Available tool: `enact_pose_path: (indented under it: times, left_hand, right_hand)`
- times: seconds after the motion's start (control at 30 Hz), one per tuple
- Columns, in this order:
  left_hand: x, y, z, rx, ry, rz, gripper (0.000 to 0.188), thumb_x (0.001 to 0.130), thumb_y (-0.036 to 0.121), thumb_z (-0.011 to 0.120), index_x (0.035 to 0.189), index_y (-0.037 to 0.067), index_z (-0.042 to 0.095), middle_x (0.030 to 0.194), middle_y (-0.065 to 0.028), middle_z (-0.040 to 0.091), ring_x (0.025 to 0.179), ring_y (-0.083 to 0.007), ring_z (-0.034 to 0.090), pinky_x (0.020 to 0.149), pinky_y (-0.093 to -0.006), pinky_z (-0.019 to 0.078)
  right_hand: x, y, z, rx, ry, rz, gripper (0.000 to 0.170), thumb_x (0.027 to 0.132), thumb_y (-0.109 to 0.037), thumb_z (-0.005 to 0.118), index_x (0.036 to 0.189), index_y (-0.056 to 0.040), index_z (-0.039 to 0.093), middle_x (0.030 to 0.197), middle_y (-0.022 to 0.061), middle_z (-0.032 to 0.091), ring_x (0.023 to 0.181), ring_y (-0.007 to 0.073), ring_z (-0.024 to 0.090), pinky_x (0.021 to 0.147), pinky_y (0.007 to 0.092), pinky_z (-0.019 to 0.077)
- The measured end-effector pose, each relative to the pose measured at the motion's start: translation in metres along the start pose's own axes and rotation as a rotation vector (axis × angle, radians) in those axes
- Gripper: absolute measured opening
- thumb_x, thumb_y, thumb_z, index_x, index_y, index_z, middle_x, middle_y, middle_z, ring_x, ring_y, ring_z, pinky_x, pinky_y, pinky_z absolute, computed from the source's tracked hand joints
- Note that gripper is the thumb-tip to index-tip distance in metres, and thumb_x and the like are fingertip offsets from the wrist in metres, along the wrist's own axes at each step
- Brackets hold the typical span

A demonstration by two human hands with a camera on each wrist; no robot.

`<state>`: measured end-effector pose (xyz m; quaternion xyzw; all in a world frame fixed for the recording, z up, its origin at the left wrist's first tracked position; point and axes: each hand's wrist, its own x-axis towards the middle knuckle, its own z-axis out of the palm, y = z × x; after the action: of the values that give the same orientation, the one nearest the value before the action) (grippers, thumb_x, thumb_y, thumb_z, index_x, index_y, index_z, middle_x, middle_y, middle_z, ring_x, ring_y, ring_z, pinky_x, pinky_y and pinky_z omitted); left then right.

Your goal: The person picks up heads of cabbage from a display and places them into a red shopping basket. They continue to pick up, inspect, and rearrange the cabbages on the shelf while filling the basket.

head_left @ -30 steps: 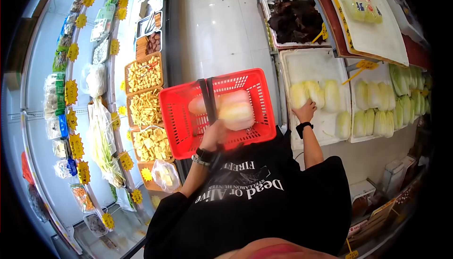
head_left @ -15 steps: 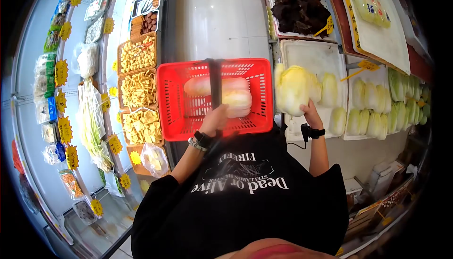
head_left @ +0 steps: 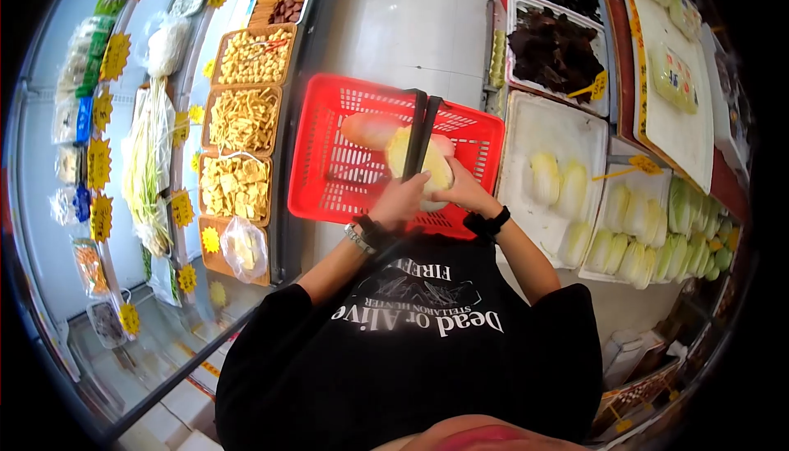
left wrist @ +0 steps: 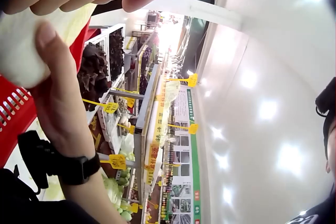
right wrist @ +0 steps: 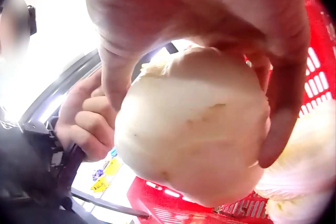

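Observation:
The left hand (head_left: 399, 202) is curled round the black handles (head_left: 420, 134) of a red basket (head_left: 315, 163). Over the basket, the right hand (head_left: 466, 189) grips a pale yellow cabbage (head_left: 440, 173) by its white base, partly behind the handles. In the right wrist view the thumb and fingers of the right hand (right wrist: 205, 19) spread round the cabbage base (right wrist: 191, 124), with the curled left hand (right wrist: 92, 121) beside it. A pinkish, longish item (head_left: 366, 129) lies in the basket; further pale produce under the held cabbage is partly hidden.
To the right stand a white tray of cabbages (head_left: 546, 178), another cabbage tray (head_left: 631, 212) and a tray of dark fungus (head_left: 552, 50). On the left are wicker trays of fried pieces (head_left: 238, 188) and a shelf with bagged goods (head_left: 149, 196).
The right hand has lifted a cabbage off the white tray and carried it left over the basket. The left hand still holds the handles; the view has shifted.

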<state>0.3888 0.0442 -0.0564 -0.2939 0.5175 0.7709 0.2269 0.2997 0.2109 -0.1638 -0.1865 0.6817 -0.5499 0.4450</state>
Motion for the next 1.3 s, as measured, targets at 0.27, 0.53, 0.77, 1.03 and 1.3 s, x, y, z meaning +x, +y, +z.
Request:
enact_pose_path:
  times: [0.27, 0.53, 0.77, 1.03, 1.3]
  left_hand:
    - [0.017, -0.028, -0.012, -0.207, 0.029, -0.179, 0.036, 0.097, 0.042, 0.059, 0.075, 0.016, 0.048, 0.053, 0.0088, 0.036, 0.038, -0.0043, 0.03, 0.036, -0.023, 0.0203]
    - [0.012, -0.031, -0.01, -0.159, 0.061, -0.153, 0.035, 0.1, 0.038, 0.057, 0.074, 0.018, 0.045, 0.051, 0.0113, 0.032, 0.037, -0.004, 0.027, 0.035, -0.0238, 0.0176]
    - [0.008, -0.033, -0.013, -0.203, 0.094, -0.131, 0.04, 0.096, 0.041, 0.062, 0.067, 0.017, 0.048, 0.05, 0.0085, 0.033, 0.037, -0.0057, 0.028, 0.036, -0.0255, 0.0203]
    - [0.013, -0.039, -0.01, -0.128, 0.102, -0.113, 0.045, 0.094, 0.047, 0.062, 0.064, 0.015, 0.05, 0.05, 0.0057, 0.036, 0.037, -0.0086, 0.029, 0.038, -0.0271, 0.0227]
    - [0.008, -0.033, -0.006, -0.117, 0.159, -0.118, 0.039, 0.098, 0.038, 0.059, 0.069, 0.017, 0.044, 0.054, 0.0089, 0.032, 0.04, -0.0043, 0.025, 0.038, -0.0248, 0.0198]
  right_hand:
    - [0.091, 0.031, 0.071, -0.051, -0.032, -0.251, 0.092, 0.06, -0.033, 0.088, 0.133, 0.0039, 0.046, 0.126, 0.0205, 0.057, 0.118, 0.0301, 0.056, 0.103, 0.0397, 0.0435]
    - [0.131, 0.003, 0.131, -0.423, 0.006, -0.478, 0.097, 0.058, -0.04, 0.088, 0.133, 0.003, 0.046, 0.128, 0.0226, 0.052, 0.122, 0.0391, 0.049, 0.106, 0.0454, 0.0417]
    - [0.126, 0.034, 0.139, -0.811, -0.007, -0.36, 0.091, 0.065, -0.05, 0.083, 0.133, -0.0002, 0.049, 0.134, 0.022, 0.048, 0.129, 0.0395, 0.042, 0.104, 0.0481, 0.0419]
    - [0.12, 0.034, 0.154, -0.907, 0.206, -0.545, 0.081, 0.066, -0.046, 0.08, 0.123, 0.0025, 0.05, 0.125, 0.0198, 0.049, 0.123, 0.0376, 0.045, 0.1, 0.0462, 0.0457]
    - [0.143, 0.071, 0.151, -1.187, 0.171, -0.34, 0.074, 0.066, -0.04, 0.079, 0.12, 0.0036, 0.053, 0.12, 0.0175, 0.053, 0.114, 0.0335, 0.052, 0.096, 0.0443, 0.0442]
